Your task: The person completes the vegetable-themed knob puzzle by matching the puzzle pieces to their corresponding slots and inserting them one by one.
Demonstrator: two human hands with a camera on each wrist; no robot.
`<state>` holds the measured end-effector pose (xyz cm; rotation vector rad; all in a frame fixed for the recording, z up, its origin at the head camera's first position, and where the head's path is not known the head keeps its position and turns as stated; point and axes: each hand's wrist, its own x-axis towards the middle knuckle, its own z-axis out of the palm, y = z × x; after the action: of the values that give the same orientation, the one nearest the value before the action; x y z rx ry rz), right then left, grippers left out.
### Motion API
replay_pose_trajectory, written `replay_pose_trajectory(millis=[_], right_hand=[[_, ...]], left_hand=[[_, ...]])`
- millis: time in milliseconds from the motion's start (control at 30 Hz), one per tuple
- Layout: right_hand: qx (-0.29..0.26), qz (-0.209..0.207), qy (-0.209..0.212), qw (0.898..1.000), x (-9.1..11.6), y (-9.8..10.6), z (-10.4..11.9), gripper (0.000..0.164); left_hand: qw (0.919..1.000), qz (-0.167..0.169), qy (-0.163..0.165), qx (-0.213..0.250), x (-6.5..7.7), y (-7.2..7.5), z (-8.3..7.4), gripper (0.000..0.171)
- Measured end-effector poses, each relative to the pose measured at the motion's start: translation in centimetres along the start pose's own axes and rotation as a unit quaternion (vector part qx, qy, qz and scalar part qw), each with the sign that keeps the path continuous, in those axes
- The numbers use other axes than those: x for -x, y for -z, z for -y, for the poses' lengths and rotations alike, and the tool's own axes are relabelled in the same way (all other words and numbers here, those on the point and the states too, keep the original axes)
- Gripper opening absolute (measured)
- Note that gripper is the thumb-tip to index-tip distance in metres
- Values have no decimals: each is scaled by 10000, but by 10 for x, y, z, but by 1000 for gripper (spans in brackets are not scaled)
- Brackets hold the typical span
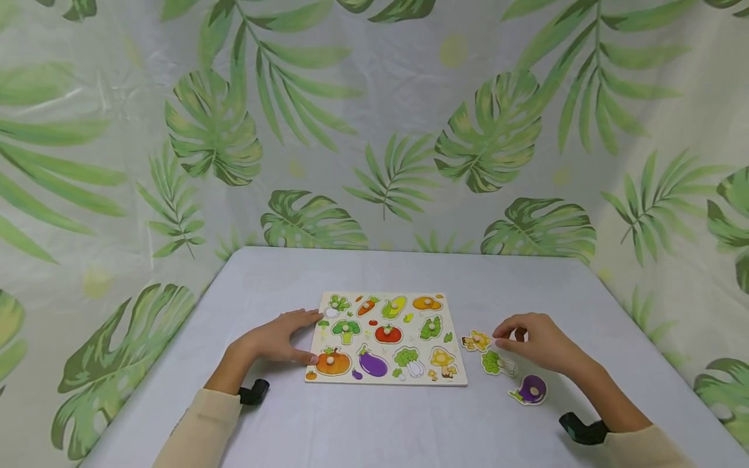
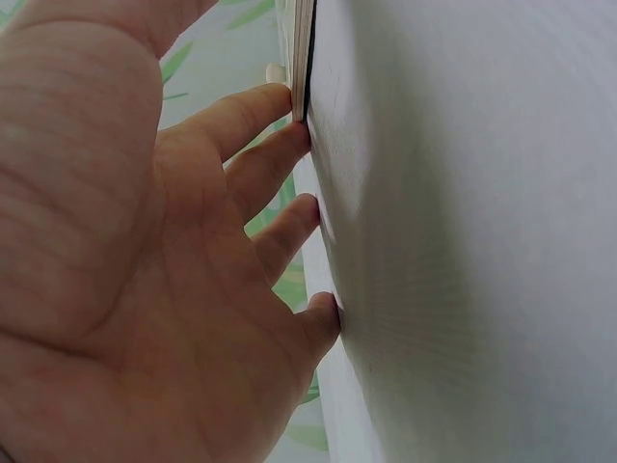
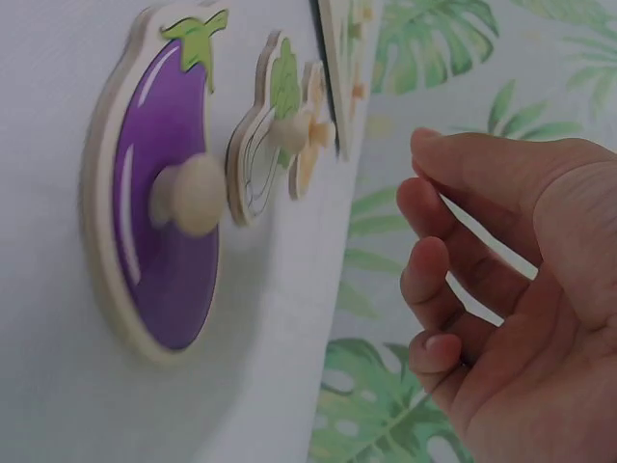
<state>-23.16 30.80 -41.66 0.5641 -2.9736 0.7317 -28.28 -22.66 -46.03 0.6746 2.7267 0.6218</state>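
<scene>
Looking like nine pieces (image 1: 389,335) in with mushroom (image 1: 481,340), cabbage (image 1: 491,362), eggplant (image 1: 533,389) to go, resting a spread left hand (image 1: 279,335) at the board's (image 1: 411,337) edge, hovering an empty, half-curled right hand (image 1: 538,338).

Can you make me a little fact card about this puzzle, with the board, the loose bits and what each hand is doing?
Board: pale vegetable puzzle board lying flat on the white table
Loose pieces: mushroom piece, leafy green piece, purple eggplant piece
Where they are: right of the board
On each loose piece: a round knob
Left hand: fingers spread, touching the board's left edge
Right hand: holding nothing, fingertips near the mushroom piece
Background: curtain with green leaves
</scene>
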Motion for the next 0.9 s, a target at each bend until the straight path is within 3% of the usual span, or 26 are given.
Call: replay_pose_trajectory(millis=[500,900], right_hand=[[-281,377,46,9989,33,5,-30,22],[-631,847,171,9943,39,0,-41,15]], left_hand=[[10000,13,21,-28,-1,1,0,97],[10000,8,-23,-27,-1,1,1,97]])
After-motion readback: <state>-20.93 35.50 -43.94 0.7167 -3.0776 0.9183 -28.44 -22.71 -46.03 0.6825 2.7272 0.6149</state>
